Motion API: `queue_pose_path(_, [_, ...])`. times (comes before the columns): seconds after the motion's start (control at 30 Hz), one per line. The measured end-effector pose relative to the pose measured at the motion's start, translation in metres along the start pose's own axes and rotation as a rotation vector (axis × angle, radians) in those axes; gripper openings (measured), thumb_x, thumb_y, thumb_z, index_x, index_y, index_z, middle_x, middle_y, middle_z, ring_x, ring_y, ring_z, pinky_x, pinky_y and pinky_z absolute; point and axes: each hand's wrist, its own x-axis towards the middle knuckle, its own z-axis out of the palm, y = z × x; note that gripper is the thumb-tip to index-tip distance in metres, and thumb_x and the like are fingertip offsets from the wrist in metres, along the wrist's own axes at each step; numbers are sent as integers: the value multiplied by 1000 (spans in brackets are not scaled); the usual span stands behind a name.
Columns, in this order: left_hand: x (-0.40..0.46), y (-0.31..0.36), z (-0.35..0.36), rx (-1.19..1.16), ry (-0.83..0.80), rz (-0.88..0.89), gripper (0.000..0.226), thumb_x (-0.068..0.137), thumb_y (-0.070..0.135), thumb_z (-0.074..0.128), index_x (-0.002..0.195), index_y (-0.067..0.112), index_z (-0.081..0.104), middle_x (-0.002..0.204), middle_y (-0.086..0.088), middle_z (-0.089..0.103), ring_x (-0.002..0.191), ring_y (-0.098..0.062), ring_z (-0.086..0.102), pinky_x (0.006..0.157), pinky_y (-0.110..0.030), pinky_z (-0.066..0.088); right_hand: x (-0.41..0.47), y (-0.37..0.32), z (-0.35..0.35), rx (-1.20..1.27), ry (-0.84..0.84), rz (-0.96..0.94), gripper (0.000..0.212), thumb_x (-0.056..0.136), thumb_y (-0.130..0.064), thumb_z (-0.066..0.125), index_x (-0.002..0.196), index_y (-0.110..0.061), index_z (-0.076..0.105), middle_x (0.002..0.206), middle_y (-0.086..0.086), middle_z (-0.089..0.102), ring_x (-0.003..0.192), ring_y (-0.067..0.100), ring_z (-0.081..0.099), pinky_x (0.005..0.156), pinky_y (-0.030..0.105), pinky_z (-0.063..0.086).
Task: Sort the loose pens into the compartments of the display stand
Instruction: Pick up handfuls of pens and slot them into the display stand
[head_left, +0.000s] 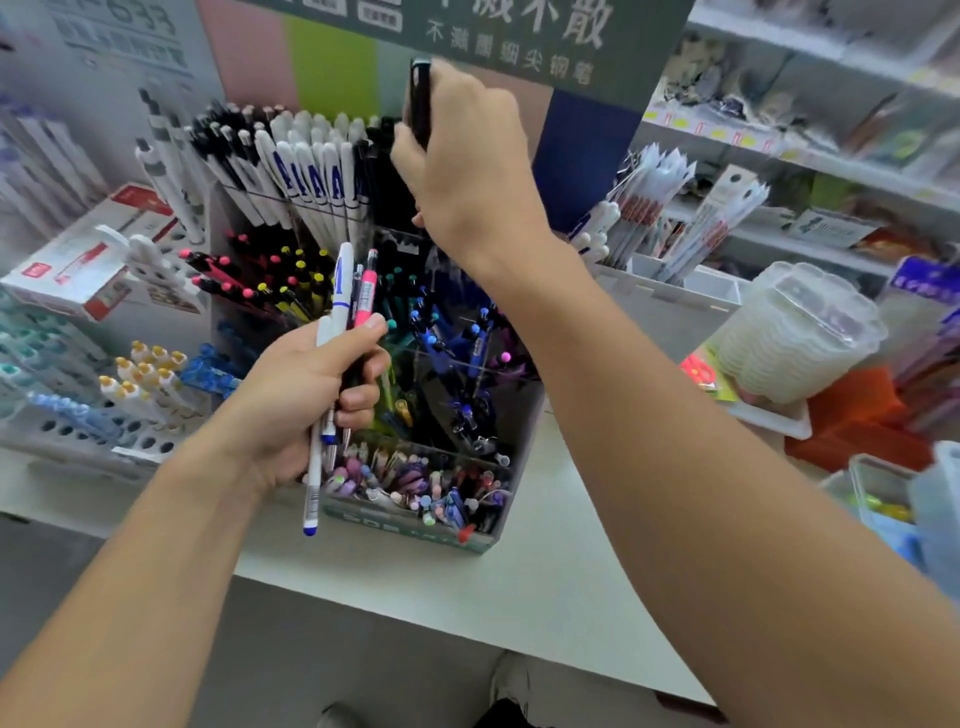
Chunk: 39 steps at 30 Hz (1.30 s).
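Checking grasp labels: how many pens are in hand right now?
4 visible: one black pen in the right hand above the stand's back row; white blue-tipped pen, pink pen, grey pen bundled in the left hand. More may be hidden.

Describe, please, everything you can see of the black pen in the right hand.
The black pen is dark, glossy and plastic-looking, with a pale glint at its top end. It stands nearly upright, gripped by the right hand, whose fingers hide its lower half. It is above the back row of the display stand, over the black pens there.
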Motion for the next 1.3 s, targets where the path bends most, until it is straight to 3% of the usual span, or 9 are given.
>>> queue_pose_path(0.13, [5,7,3,-7,-12,4,15,101,24,55,107,15,45,65,1,45,43,-7,32,36,-16,28,3,0,-1,-127,-118,18,15,92,-13,63,89,-13,49,92,9,60,74,35,65,66,43,60])
queue_pose_path(0.43, [4,2,-3,-19,12,-2,14,101,23,56,95,15,47,65,2,47,44,-7,35,36,-16,29,-15,6,-3,-51,-66,-18,23,86,-10,75,106,-9,64,80,3,68,75,27,66,67,44,57])
queue_pose_path(0.67, [1,3,0,-56,-10,-2,12,102,21,56,104,13,47,67,-1,47,43,-7,34,35,-16,29,-16,11,-5,-2,-13,-6,49,83,-9,78,125,-16,54,76,1,63,64,19,60,74,40,58])
queue_pose_path(0.77, [-7,2,-2,-129,-113,-29,11,102,18,53,108,12,47,70,-1,47,44,-7,33,36,-16,29,-23,20,-3,-79,14,-145,72,81,-6,81,144,-15,47,102,3,71,63,6,48,84,31,56])
queue_pose_path(0.83, [-13,-2,-3,-158,-174,-46,16,101,18,52,114,7,53,73,-1,49,47,-7,35,37,-16,29,-22,25,0,-100,42,-181,56,85,-13,79,136,-11,57,121,4,69,73,8,53,87,33,56])
queue_pose_path(0.93, [-15,-12,-3,-163,-177,-37,25,102,18,52,121,5,61,77,0,54,53,-7,42,42,-15,34,-19,28,4,-91,22,-197,26,96,-21,64,118,-8,71,105,3,62,82,15,60,77,41,56])
queue_pose_path(1.03, [-16,-18,-5,-179,-152,-46,26,98,15,58,121,6,67,78,0,59,60,-7,50,50,-15,42,-20,30,4,-96,18,-202,25,96,-14,61,115,-6,75,101,6,53,82,22,61,70,42,58])
queue_pose_path(1.2, [-21,-19,-7,-138,-138,-47,32,96,16,60,124,1,62,79,-3,65,56,-6,48,48,-15,40,-24,20,-4,-143,26,-122,37,86,-21,77,122,-14,73,109,3,75,88,19,70,88,34,56])
queue_pose_path(1.3, [-24,-19,-3,-87,-127,-11,21,99,20,58,113,5,56,84,-7,70,52,-8,44,47,-16,37,-42,9,-27,-115,146,-88,27,89,-36,72,106,-16,76,89,-1,76,72,16,68,74,36,57])
